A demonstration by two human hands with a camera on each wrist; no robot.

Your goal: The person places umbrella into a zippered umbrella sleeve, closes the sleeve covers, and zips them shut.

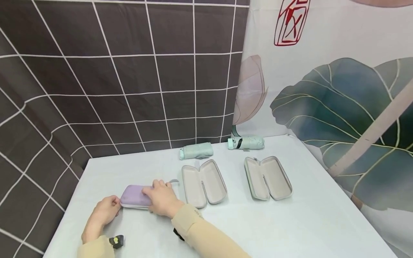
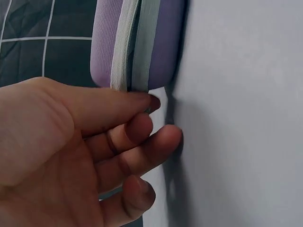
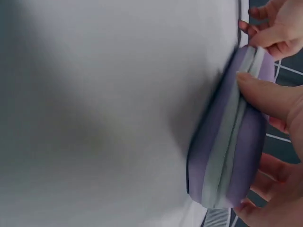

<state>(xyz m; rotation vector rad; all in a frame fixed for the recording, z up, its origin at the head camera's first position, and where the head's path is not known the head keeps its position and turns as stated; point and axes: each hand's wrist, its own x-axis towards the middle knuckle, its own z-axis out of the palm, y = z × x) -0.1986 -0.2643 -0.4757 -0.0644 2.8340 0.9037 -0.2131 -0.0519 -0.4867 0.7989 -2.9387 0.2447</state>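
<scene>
Room is offered across the near-right tabletop (image 1: 303,229) and between the middle open case (image 1: 194,188) and right open case (image 1: 280,178), but is obstructed at left by the purple zip case (image 1: 133,195), gripped by the left hand (image 1: 104,210) and right hand (image 1: 164,200).

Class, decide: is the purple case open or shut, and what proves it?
The purple case is shut: its lid sits on its base, pale zipper bands side by side. Whether fully zipped, I cannot tell.
</scene>
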